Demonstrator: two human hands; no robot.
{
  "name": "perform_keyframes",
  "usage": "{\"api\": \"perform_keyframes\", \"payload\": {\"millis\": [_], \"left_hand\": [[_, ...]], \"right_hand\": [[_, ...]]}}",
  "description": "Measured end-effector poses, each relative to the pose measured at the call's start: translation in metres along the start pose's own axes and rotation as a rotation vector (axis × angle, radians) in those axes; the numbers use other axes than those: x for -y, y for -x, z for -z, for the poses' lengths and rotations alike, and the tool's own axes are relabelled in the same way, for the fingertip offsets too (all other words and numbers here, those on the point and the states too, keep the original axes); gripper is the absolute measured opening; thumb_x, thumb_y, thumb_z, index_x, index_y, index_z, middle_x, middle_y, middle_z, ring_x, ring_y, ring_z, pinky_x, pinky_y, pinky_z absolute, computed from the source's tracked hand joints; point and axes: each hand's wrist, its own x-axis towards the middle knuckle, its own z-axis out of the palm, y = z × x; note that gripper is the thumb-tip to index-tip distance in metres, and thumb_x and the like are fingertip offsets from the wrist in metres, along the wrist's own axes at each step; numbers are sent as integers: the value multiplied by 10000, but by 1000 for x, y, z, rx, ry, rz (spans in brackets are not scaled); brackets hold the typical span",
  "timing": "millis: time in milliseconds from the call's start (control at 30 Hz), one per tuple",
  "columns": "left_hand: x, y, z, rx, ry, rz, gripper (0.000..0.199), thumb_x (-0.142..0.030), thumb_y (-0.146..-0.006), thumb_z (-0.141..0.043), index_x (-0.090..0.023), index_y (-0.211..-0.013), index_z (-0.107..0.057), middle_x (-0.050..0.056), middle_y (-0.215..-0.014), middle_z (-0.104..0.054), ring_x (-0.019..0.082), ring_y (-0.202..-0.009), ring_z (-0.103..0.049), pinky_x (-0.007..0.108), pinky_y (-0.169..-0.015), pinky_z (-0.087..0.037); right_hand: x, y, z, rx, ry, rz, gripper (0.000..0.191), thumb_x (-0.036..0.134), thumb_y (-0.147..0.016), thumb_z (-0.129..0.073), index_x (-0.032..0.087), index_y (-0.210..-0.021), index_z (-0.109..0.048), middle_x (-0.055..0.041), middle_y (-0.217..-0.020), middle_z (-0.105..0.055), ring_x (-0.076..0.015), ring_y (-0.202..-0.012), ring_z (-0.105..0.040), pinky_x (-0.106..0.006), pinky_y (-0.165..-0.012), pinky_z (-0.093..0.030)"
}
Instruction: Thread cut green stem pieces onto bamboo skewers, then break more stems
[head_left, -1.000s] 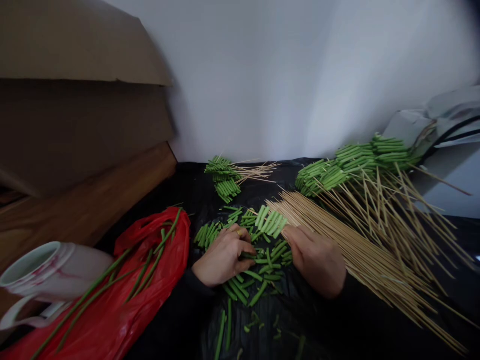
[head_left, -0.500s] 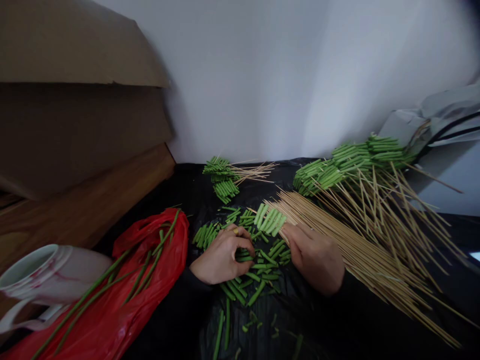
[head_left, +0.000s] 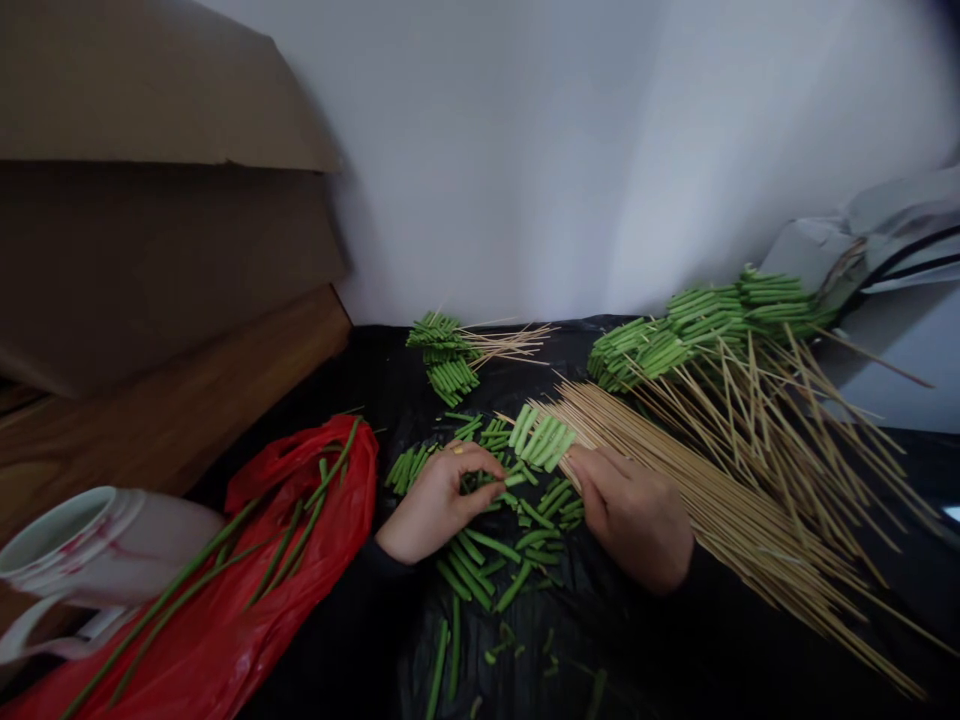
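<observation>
My right hand (head_left: 634, 515) is closed around a skewer of green bean pieces (head_left: 541, 437), several of them threaded side by side. Most of the stick is hidden by the hand. My left hand (head_left: 444, 497), with a ring on one finger, pinches a short green bean piece (head_left: 514, 480) between thumb and fingertips, just below the skewered row. Beneath both hands lies a loose heap of cut green beans (head_left: 480, 575). Beside my right hand spreads a thick bundle of bare bamboo skewers (head_left: 720, 500).
Finished bean skewers are stacked at the back right (head_left: 697, 325), with a smaller pile (head_left: 448, 355) near the wall. On the left, a red plastic bag (head_left: 330, 540) carries long whole beans and a white mug (head_left: 142, 545) lying tilted. A cardboard box (head_left: 165, 260) stands behind.
My left hand has risen slightly from the heap with a bean piece between its fingertips, close to the skewer. My right hand has hardly moved.
</observation>
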Motion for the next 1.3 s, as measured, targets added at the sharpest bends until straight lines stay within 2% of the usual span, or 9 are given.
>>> {"api": "perform_keyframes", "payload": {"millis": [167, 267, 367, 467, 667, 1300], "left_hand": [[5, -3, 4, -237, 267, 226, 189, -328, -795, -653, -160, -868, -700, 50, -874, -695, 186, -838, -606, 287, -792, -440], [7, -4, 4, -351, 567, 363, 260, -369, -738, -715, -152, -881, -709, 46, -867, -696, 168, -822, -604, 273, -778, -445], [6, -4, 4, -364, 907, 481, 298, -349, -681, -774, -151, -898, -720, 44, -858, -697, 141, -798, -606, 256, -757, -460], [5, -4, 4, -337, 1064, 515, 293, -301, -665, -796, -143, -903, -730, 42, -833, -692, 117, -776, -601, 226, -728, -468], [5, -5, 3, -317, 1162, 546, 262, -253, -696, -782, -139, -926, -732, 37, -821, -682, 91, -732, -596, 192, -674, -478], [4, -4, 4, -319, 1131, 517, 264, -265, -677, -795, -143, -903, -736, 36, -818, -689, 99, -762, -600, 203, -712, -473]], "right_hand": [[2, 0, 1, -19, -36, -6, 215, 142, -911, -451, 168, -975, -655, -28, -746, -639, -123, -689, -590, -245, -636, -383], [4, 1, 1, -10, -41, 3, 228, 132, -907, -442, 166, -988, -653, -29, -753, -642, -121, -685, -587, -243, -627, -382], [8, 3, 0, -4, -47, 29, 222, 135, -900, -449, 161, -988, -651, -25, -736, -634, -121, -662, -579, -250, -606, -368], [13, 5, 1, 22, -63, 57, 220, 134, -892, -448, 161, -965, -653, -12, -690, -609, -116, -606, -550, -260, -584, -345], [17, 7, -1, 35, -68, 63, 241, 128, -892, -435, 158, -985, -655, -4, -683, -589, -120, -564, -517, -283, -560, -306], [15, 7, -2, 56, -69, 58, 247, 122, -885, -429, 154, -993, -648, -4, -685, -592, -115, -577, -514, -279, -563, -301]]}}
